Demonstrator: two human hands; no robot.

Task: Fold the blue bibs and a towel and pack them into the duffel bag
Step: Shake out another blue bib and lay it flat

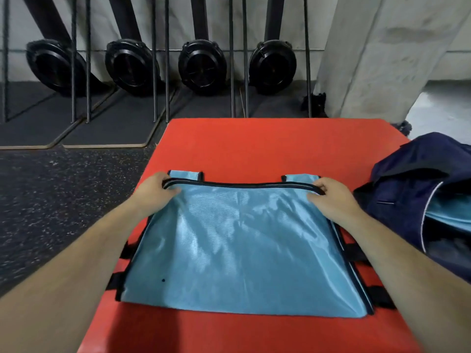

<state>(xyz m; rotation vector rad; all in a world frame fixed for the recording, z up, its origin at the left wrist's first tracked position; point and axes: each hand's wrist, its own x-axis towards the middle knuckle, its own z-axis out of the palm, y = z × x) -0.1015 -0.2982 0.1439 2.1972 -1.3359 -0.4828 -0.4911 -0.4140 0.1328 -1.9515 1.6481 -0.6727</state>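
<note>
A shiny light-blue bib [239,245] with black trim lies folded over on the red padded box [254,146]. Its two shoulder tabs poke out beyond the far folded edge. My left hand [155,191] pinches the far left corner of that edge. My right hand [328,197] pinches the far right corner. Black side straps stick out from under the bib on both sides. The navy duffel bag [418,174] sits open at the right of the box, with more light-blue fabric [448,212] showing inside its mouth. No towel is in view.
Dark speckled rubber flooring [63,194] lies left of the box. Beyond it stand several black round-based machines [201,64] in a row against the wall, with thin metal poles. A pale concrete column [382,52] rises at the back right.
</note>
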